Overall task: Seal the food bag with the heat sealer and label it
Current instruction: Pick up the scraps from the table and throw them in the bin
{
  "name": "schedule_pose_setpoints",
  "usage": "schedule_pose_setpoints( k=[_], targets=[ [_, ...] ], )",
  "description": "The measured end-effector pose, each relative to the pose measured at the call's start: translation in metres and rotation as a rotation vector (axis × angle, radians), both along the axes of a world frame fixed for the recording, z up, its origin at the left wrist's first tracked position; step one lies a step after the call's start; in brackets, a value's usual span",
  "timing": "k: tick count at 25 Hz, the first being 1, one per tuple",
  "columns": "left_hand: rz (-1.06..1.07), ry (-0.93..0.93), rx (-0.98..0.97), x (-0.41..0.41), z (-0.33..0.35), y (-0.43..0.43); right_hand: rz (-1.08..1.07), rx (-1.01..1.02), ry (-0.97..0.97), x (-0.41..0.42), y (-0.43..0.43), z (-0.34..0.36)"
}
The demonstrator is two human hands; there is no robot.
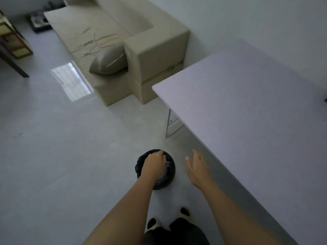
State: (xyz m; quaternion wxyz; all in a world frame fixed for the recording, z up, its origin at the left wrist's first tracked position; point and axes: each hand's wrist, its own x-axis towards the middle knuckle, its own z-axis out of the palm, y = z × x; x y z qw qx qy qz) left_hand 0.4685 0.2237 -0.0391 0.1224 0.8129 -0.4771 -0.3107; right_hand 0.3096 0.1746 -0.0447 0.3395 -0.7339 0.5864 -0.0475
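Floor (53, 156) first: pale, glossy, taking up most of the view, with a bright reflected patch near the sofa. Then table (247, 103), white-topped, running along the right side. Small dark thing (326, 99) at its far edge, cut off by the frame, too little to name. Beige sofa (106, 32) against the far wall, with a grey-beige cushion (108, 61) propped at its near arm. Wooden shelving (12, 41) at far left. No heat sealer and no label anywhere in view.

Lower centre, on the floor near the table's edge: small round bin (172, 169) with a black liner. Left hand (154, 162) down over its mouth, fingers curled toward the rim. Clear crinkled plastic (163, 176) just beneath the wrist, inside the bin. Cannot tell whether those fingers pinch the plastic, the liner, or nothing at all. Cannot tell either whether that plastic is the food bag; no other bag in sight. Right hand (198, 168) released, fingers spread and slack, hanging between bin and table edge, touching neither.

Judged from this: either throwing away scraps or fetching something out, away from the table. Sealing and labelling not in hand at this moment. Next move probably calls for lifting the left hand clear without dragging the liner up, then straightening and turning right toward the table to look there for sealer and label.
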Motion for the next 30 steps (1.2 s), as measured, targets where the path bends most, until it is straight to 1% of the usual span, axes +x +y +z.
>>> schedule_pose_setpoints(
  k=[2,4,6,8,10,13,17,21,24,26,28,30],
  targets=[
    [-0.088,0.022,-0.044,-0.027,0.028,-0.006,-0.077,-0.058,0.001,-0.030,0.001,0.026],
    [-0.221,0.039,-0.087,-0.062,0.050,-0.017,-0.184,-0.128,0.015,-0.069,0.003,0.049],
    [-0.372,0.015,-0.124,-0.097,0.070,-0.039,-0.307,-0.179,0.031,-0.109,-0.002,0.068],
    [-0.508,-0.034,-0.201,-0.138,0.091,-0.066,-0.432,-0.225,0.029,-0.154,-0.009,0.083],
    [-0.591,-0.055,-0.262,-0.177,0.109,-0.091,-0.530,-0.266,0.019,-0.194,-0.018,0.096],
    [-0.731,-0.064,-0.319,-0.261,0.129,-0.129,-0.720,-0.307,0.022,-0.275,-0.028,0.109],
    [-0.876,-0.027,-0.361,-0.390,0.145,-0.179,-0.915,-0.341,0.118,-0.393,-0.045,0.105],
    [-0.915,0.017,-0.349,-0.504,0.152,-0.228,-1.034,-0.339,0.188,-0.510,-0.073,0.103],
    [-0.937,-0.006,-0.338,-0.582,0.161,-0.262,-1.077,-0.329,0.277,-0.597,-0.095,0.101],
    [-0.870,-0.028,-0.270,-0.618,0.161,-0.281,-1.067,-0.298,0.327,-0.640,-0.103,0.099],
    [-0.806,0.053,-0.228,-0.640,0.150,-0.299,-1.017,-0.239,0.371,-0.671,-0.109,0.093],
    [-0.799,0.109,-0.158,-0.656,0.132,-0.317,-0.968,-0.172,0.415,-0.695,-0.114,0.084]
  ],
)
